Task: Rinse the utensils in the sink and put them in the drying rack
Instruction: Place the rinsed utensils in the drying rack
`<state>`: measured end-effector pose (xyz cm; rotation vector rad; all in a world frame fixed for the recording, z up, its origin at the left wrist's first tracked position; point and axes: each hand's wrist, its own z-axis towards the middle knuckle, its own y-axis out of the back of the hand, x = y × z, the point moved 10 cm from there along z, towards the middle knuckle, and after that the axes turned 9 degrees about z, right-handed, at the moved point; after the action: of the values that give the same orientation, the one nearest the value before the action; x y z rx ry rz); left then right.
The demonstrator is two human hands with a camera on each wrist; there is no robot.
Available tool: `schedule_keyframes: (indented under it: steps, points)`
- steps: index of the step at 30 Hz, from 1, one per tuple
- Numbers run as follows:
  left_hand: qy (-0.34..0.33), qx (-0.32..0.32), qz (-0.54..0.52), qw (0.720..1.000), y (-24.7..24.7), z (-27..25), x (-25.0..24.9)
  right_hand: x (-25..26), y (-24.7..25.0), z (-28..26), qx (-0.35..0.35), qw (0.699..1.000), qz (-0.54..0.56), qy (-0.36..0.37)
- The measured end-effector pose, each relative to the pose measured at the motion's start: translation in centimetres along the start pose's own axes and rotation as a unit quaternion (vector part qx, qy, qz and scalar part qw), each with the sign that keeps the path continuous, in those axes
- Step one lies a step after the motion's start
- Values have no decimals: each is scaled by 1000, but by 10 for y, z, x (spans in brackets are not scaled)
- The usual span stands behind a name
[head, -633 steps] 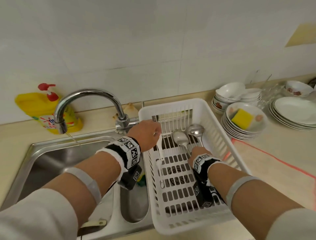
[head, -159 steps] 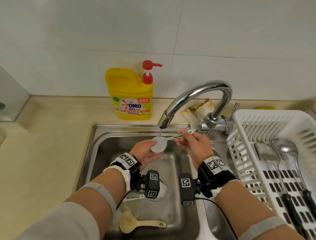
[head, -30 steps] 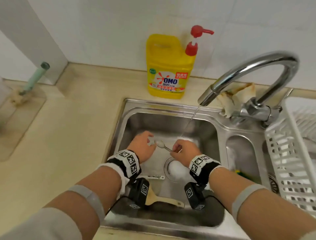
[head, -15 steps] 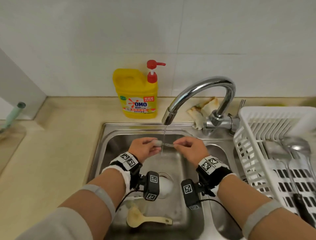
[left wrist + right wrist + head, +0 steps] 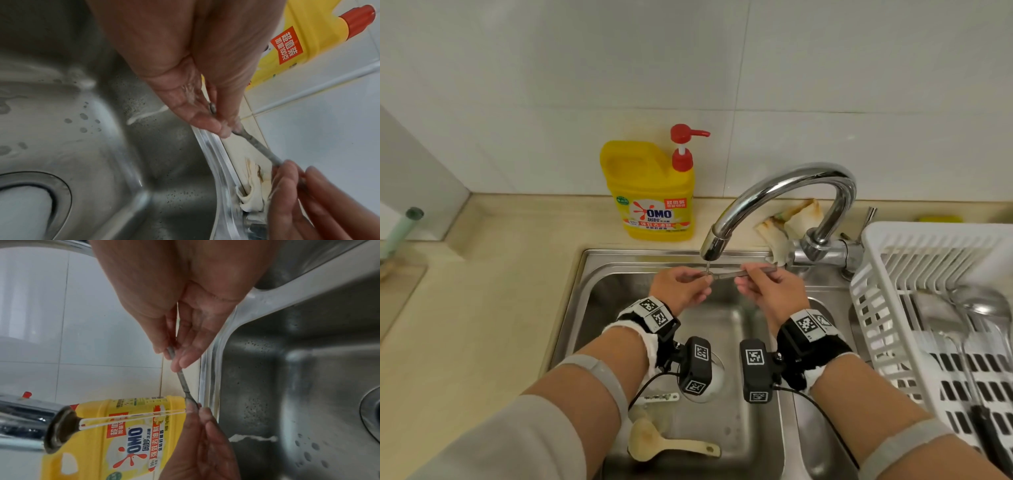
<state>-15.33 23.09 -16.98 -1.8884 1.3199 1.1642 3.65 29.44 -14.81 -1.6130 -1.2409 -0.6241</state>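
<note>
A small metal spoon is held level just under the faucet spout, with a thin stream of water falling on it. My left hand pinches the bowl end, which its fingers mostly hide. My right hand pinches the handle end. In the left wrist view the spoon runs from my left hand to the right fingers. In the right wrist view my right hand pinches the spoon, and the water stream strikes it at my left hand's fingertips. The white drying rack stands at the right.
Two metal ladles lie in the rack. A beige rice paddle and a white patterned handle lie low in the sink. A yellow detergent bottle and a rag sit behind the sink.
A second ago both hands held the spoon low in the basin near the drain. They have lifted it up to just under the spout.
</note>
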Motion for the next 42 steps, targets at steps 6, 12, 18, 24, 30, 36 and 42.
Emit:
schedule_keyframes:
  steps: [6, 12, 18, 24, 30, 36, 42]
  points:
    - [4, 30, 4, 1000, 1, 5, 4, -1, 3, 0, -1, 999, -51, 13]
    - [20, 47, -39, 998, -4, 4, 7, -6, -6, -2, 12, 999, -51, 4]
    - [15, 48, 1, 999, -1, 6, 9, -7, -3, -1, 7, 999, -31, -10]
    - [25, 104, -47, 993, -13, 0, 7, -15, -2, -3, 7, 999, -19, -36]
    - [38, 103, -75, 991, -10, -2, 11, -20, -9, -2, 24, 998, -26, -50]
    - [31, 66, -103, 992, 0, 0, 13, -18, -20, -1, 54, 991, -117, -30]
    - [41, 57, -107, 992, 4, 1, 13, -14, -19, 2, 45, 993, -113, -7]
